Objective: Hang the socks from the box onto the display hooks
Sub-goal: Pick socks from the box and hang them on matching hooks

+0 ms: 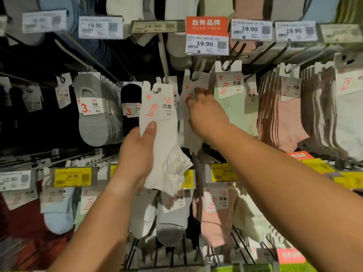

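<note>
My left hand [137,154] grips a white sock pack [163,138] by its side, thumb on the front under the paper label. The pack's card hole sits just below the tip of a display hook [165,61]. My right hand [206,112] reaches to a second white sock pack [191,122] that hangs on the neighbouring hook [196,73], fingers bent onto its card. No box is in view.
Rows of hooks carry grey [94,118], black [130,93], mint [233,108] and pink [282,118] sock packs. Price tags [207,35] line the rail above, yellow tags [72,176] mark the lower rail. More packs hang below.
</note>
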Tool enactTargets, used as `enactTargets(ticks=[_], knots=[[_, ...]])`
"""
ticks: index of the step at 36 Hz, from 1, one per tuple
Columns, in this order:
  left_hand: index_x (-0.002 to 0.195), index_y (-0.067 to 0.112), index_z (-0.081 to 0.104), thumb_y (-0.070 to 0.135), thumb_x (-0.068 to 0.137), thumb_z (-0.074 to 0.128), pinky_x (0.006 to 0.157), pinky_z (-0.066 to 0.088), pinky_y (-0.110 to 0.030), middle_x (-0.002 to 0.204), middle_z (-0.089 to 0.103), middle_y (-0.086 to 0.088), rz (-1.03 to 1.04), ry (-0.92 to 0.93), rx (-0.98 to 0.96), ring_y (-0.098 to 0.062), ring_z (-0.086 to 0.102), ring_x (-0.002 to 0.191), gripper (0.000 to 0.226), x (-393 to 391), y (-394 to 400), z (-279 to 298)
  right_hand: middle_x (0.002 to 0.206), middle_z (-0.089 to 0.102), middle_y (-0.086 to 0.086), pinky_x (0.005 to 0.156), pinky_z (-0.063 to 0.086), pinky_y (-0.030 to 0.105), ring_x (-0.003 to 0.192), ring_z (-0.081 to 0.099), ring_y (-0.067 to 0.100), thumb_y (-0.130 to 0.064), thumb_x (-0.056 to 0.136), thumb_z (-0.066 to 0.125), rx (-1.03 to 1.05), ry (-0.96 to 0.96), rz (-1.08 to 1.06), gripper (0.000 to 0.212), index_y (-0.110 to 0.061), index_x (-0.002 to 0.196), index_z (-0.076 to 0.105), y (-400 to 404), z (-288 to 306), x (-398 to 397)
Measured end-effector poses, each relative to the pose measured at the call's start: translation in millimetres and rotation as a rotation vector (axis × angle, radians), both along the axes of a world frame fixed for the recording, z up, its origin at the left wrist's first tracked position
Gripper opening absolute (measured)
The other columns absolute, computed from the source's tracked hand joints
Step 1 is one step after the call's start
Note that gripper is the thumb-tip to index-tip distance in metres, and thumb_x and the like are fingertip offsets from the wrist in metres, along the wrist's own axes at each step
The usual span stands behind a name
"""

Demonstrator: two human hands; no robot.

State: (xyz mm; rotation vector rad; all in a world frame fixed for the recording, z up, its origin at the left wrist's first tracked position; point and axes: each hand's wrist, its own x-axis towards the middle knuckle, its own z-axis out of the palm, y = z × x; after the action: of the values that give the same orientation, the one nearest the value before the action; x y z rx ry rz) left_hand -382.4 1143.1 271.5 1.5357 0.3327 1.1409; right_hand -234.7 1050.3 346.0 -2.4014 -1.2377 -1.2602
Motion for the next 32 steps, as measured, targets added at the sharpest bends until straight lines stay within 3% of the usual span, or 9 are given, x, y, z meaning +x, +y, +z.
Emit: enactTargets(ticks=[5, 8, 12, 15, 17, 19, 21, 27, 32], knots=[[0.12, 0.02, 0.068, 0.044, 0.102, 0.051, 0.086, 0.056, -0.032, 0.11, 0.075, 0.008, -0.007, 0.006, 0.016, -0.012, 0.072, 0.101, 0.034, 3, 0, 1, 0.15, 0.03, 0.026, 0.107, 0.04, 0.047, 0.138, 0.031, 0.044, -0.008, 0.093, 0.043, -0.095, -0.021, -0.084, 0.049, -0.003, 0.142, 0.044, 11, 7, 4], [0.119, 0.02, 0.068, 0.045, 0.102, 0.052, 0.092, 0.056, -0.039, 0.111, 0.075, 0.007, 0.014, 0.009, 0.024, -0.013, 0.072, 0.101, 0.034, 4, 1, 2, 0.157, 0.02, 0.026, 0.109, 0.038, 0.049, 0.141, 0.027, 0.044, -0.008, 0.095, 0.043, -0.109, 0.003, -0.087, 0.049, -0.003, 0.144, 0.042, 16, 10, 5], [0.116, 0.02, 0.068, 0.046, 0.101, 0.054, 0.096, 0.056, -0.047, 0.11, 0.075, 0.004, 0.012, 0.013, 0.009, -0.017, 0.072, 0.101, 0.033, 5, 0, 3, 0.15, 0.033, 0.022, 0.102, 0.045, 0.046, 0.133, 0.041, 0.039, -0.001, 0.091, 0.048, -0.128, 0.104, -0.016, 0.05, -0.003, 0.14, 0.046, 12, 11, -2], [0.117, 0.017, 0.068, 0.041, 0.102, 0.055, 0.091, 0.058, -0.04, 0.109, 0.076, 0.004, -0.032, -0.004, -0.035, -0.015, 0.073, 0.099, 0.031, 6, 0, 5, 0.126, 0.057, 0.014, 0.085, 0.049, 0.036, 0.111, 0.058, 0.032, -0.006, 0.093, 0.05, 0.223, 0.321, 0.242, 0.032, -0.009, 0.124, 0.058, -3, 7, -16], [0.121, 0.015, 0.066, 0.036, 0.102, 0.056, 0.082, 0.06, -0.033, 0.109, 0.076, 0.002, -0.086, -0.02, -0.081, -0.014, 0.074, 0.097, 0.031, 6, -1, 6, 0.101, 0.065, 0.003, 0.077, 0.051, 0.036, 0.092, 0.063, 0.025, -0.028, 0.099, 0.051, 0.533, 0.639, 0.479, 0.015, -0.016, 0.1, 0.06, -11, -9, -34], [0.123, 0.012, 0.063, 0.032, 0.102, 0.058, 0.08, 0.061, -0.035, 0.109, 0.076, -0.003, -0.145, -0.043, -0.141, -0.018, 0.075, 0.097, 0.03, 7, -4, 8, 0.086, 0.065, -0.002, 0.068, 0.053, 0.037, 0.079, 0.064, 0.02, -0.052, 0.092, 0.059, 0.622, 0.958, 0.608, 0.033, -0.019, 0.091, 0.057, -15, -29, -52], [0.125, 0.011, 0.062, 0.031, 0.101, 0.059, 0.083, 0.061, -0.043, 0.109, 0.076, -0.006, -0.185, -0.031, -0.138, -0.023, 0.075, 0.096, 0.032, 8, -7, 11, 0.087, 0.066, -0.003, 0.067, 0.057, 0.038, 0.079, 0.067, 0.017, -0.055, 0.083, 0.071, 0.654, 1.147, 0.675, 0.041, -0.019, 0.094, 0.055, -13, -46, -61], [0.121, 0.02, 0.064, 0.067, 0.084, 0.058, 0.094, 0.056, -0.053, 0.113, 0.075, -0.007, -0.203, 0.032, -0.194, -0.028, 0.073, 0.103, 0.061, 10, -4, 17, 0.098, 0.071, 0.021, 0.08, 0.059, 0.054, 0.089, 0.071, 0.035, -0.032, 0.079, 0.08, 0.825, 1.257, 0.751, 0.035, -0.007, 0.093, 0.06, -12, -56, -47], [0.124, 0.016, 0.062, 0.026, 0.104, 0.055, 0.089, 0.059, -0.042, 0.112, 0.075, -0.003, -0.107, -0.011, -0.124, -0.021, 0.072, 0.102, 0.023, 16, -1, 16, 0.099, 0.072, 0.021, 0.082, 0.057, 0.056, 0.09, 0.071, 0.036, -0.021, 0.089, 0.071, 0.924, 1.345, 0.79, 0.022, -0.007, 0.084, 0.055, -25, -49, -42]])
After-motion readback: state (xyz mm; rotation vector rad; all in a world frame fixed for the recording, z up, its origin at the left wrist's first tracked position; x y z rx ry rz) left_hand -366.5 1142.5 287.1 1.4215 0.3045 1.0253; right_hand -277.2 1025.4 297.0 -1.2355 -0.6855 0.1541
